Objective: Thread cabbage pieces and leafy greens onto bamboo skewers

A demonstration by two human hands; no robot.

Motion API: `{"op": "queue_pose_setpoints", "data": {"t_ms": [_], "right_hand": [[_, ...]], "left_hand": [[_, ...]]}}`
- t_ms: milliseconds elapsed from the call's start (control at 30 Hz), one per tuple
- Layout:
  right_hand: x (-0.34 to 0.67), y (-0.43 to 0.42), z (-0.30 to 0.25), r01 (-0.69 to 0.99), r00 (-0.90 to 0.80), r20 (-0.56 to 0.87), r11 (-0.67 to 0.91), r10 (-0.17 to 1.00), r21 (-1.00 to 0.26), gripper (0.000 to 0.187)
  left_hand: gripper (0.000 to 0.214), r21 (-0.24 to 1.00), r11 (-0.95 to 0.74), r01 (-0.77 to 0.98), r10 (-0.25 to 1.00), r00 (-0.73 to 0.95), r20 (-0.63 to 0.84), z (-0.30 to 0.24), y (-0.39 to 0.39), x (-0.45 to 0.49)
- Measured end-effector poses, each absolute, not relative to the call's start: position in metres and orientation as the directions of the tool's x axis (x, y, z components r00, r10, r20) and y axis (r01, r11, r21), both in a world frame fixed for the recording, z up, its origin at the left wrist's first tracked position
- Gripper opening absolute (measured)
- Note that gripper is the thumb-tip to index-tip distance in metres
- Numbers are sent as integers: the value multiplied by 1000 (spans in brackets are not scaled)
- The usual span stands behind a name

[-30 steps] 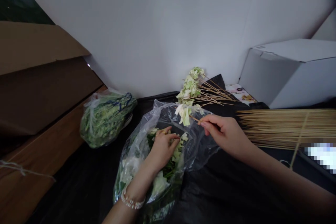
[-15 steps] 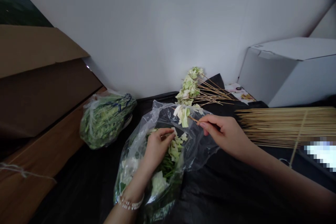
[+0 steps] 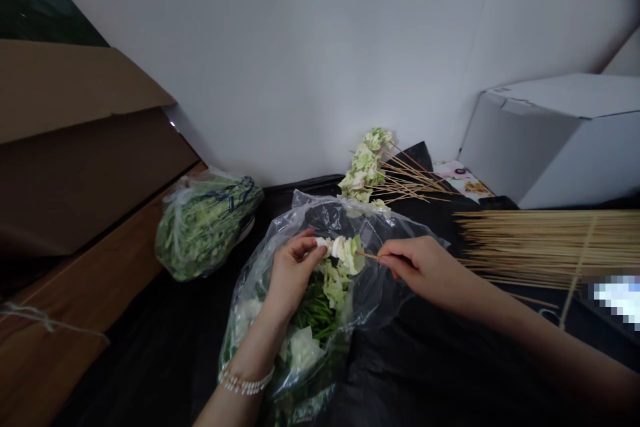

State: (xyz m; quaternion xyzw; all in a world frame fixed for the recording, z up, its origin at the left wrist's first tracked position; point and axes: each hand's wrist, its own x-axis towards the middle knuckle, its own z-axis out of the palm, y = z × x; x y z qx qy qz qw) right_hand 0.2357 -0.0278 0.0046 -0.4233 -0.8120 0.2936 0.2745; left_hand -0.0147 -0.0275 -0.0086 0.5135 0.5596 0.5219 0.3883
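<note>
My right hand (image 3: 425, 267) pinches a thin bamboo skewer (image 3: 369, 255) that carries a few pale green cabbage pieces (image 3: 347, 251) at its tip. My left hand (image 3: 290, 270) is closed on a small whitish cabbage piece (image 3: 321, 243) and holds it against the skewer's tip. Both hands hover over an open clear plastic bag (image 3: 260, 267) filled with cut cabbage and green stems, lying on black plastic sheeting (image 3: 425, 360). A bead bracelet (image 3: 243, 381) circles my left wrist.
Finished cabbage skewers (image 3: 373, 170) lie piled by the white wall. A large bundle of bare skewers (image 3: 545, 243) lies at the right, before a white box (image 3: 560, 140). A second bag of greens (image 3: 205, 223) sits at the left beside a cardboard box (image 3: 75, 147).
My left hand lifted out of the bag with a cabbage piece and met the skewer's tip. My right hand lowered the skewer slightly toward the left hand.
</note>
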Motion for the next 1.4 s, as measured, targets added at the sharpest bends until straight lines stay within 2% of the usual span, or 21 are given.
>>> {"op": "queue_pose_setpoints", "data": {"t_ms": [200,733,1200,1400], "right_hand": [[233,-29,5,527,-502,186,469,845,-708,25],[230,-31,1,507,-471,228,473,852,-721,25],[222,-35,-6,501,-462,271,501,844,-706,24],[221,-38,-12,530,-458,360,575,813,-624,25]], "left_hand": [[31,999,-37,12,986,-161,38,0,-31,-10],[24,992,-121,20,978,-167,123,2,-33,-9],[26,999,-50,-4,988,-146,49,0,-31,-11],[27,999,-33,-32,989,-145,28,0,-30,-13]]}}
